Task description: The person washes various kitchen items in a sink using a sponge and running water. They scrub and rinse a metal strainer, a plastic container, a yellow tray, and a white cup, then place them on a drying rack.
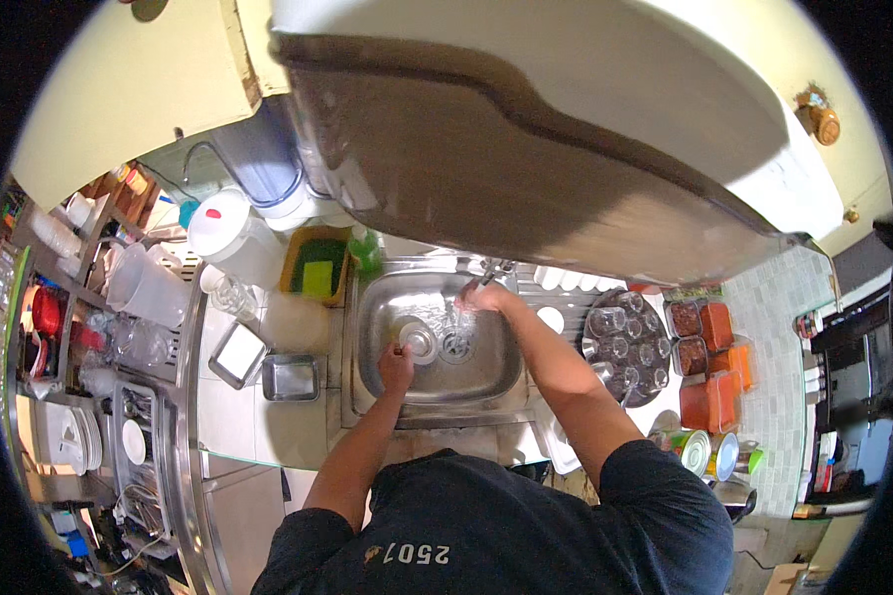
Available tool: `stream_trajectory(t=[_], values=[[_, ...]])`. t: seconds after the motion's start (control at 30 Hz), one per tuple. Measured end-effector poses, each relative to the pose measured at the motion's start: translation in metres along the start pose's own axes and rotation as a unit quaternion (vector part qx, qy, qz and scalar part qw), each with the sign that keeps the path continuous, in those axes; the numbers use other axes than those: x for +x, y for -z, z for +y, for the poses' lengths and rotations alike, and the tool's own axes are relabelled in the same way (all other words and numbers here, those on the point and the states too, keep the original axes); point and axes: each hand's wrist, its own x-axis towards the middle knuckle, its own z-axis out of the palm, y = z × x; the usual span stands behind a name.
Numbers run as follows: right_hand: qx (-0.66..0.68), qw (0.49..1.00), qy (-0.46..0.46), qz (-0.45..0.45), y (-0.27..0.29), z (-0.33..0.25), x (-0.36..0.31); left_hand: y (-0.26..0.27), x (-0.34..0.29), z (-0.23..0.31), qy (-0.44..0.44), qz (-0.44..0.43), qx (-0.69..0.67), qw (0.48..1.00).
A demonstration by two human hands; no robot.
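Over the left half of the steel sink [506, 392], my left hand [397, 367] grips a clear round glass [419, 344] by its side. My right hand [478, 297] is at the tap [498, 268] at the back of the sink, in or beside the running water [455, 319]. Its fingers are blurred, and whether they close on the tap cannot be made out. Water falls toward the drain [456, 344], just right of the glass.
Right of the sink, a round dark tray [605, 322] holds several upturned glasses. Orange-lidded containers [709, 402] and cans [693, 451] stand beyond it. Left are a yellow basin [313, 238], a green bottle [365, 253] and two metal trays [291, 378]. A cabinet [526, 188] overhangs the sink.
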Motion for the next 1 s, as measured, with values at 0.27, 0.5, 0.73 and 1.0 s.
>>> stream_trajectory(t=[0.27, 0.5, 0.73, 1.0], values=[[-0.228, 0.973, 0.033, 0.007, 0.013, -0.014, -0.045, -0.072, 0.015, 0.005, 0.173, -0.175, -0.304, 0.920], [-0.151, 0.967, -0.063, 0.196, -0.021, 0.009, -0.055, -0.088, 0.021, 0.003, 0.022, -0.185, -0.009, 0.982], [0.111, 0.905, -0.063, 0.406, -0.043, -0.011, -0.085, -0.093, 0.088, 0.075, 0.254, -0.319, -0.423, 0.809], [0.149, 0.871, -0.001, 0.469, 0.012, -0.048, -0.118, -0.118, 0.118, 0.151, 0.193, -0.335, -0.320, 0.865]])
